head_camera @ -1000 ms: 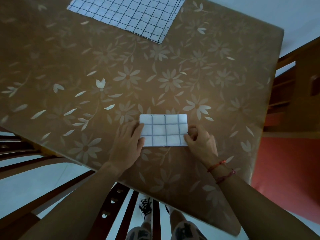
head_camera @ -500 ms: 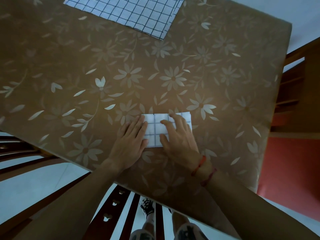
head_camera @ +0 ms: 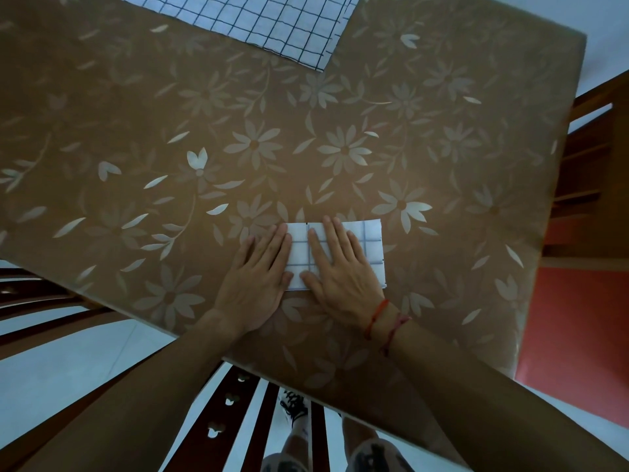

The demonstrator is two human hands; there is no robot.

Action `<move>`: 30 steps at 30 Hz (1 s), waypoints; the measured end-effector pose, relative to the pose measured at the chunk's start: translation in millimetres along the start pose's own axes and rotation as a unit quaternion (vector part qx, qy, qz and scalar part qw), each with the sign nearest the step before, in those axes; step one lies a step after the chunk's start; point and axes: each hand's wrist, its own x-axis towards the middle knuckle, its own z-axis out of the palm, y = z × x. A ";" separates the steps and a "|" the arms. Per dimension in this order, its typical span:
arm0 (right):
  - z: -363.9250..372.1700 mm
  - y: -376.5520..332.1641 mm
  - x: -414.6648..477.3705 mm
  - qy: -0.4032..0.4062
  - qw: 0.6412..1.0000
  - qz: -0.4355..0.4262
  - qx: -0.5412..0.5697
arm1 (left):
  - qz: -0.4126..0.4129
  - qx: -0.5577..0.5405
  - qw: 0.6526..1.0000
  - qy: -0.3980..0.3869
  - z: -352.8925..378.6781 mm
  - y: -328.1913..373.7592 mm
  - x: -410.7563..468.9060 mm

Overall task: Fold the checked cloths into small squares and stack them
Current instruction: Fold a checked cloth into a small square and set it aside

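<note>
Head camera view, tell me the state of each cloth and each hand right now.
folded checked cloth: folded small, flat on the table, under both hands
unfolded checked cloth: spread flat at the far edge
left hand: open, pressing flat
right hand: open, pressing flat

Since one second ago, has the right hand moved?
Yes. The right hand went leftward from the folded cloth's right edge onto its top, next to the left hand.

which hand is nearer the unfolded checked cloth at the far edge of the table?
Right, narrowly. The right hand lies flat on the folded cloth, almost straight below the unfolded checked cloth; the left hand rests on the folded cloth's left edge, slightly lower.
</note>
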 end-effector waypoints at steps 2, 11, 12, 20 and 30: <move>-1.9 10.9 -7.5 -0.009 1.000 0.011 -0.013 | -0.003 -0.001 1.000 0.001 -0.2 1.1 0.0; -7.4 60.4 -35.2 -0.033 0.997 0.048 -0.050 | -0.004 -0.005 1.000 -0.005 -2.5 2.1 0.0; -8.3 60.2 -35.4 -0.036 0.997 0.049 -0.050 | -0.006 -0.004 1.000 -0.005 -2.6 2.3 0.0; -33.1 59.2 -15.5 0.053 0.997 0.040 -0.031 | -0.022 -0.005 1.000 -0.002 -7.5 7.8 2.3; -64.7 74.4 50.4 -0.049 0.996 0.053 0.057 | -0.034 -0.013 0.999 -0.017 -12.5 9.6 4.3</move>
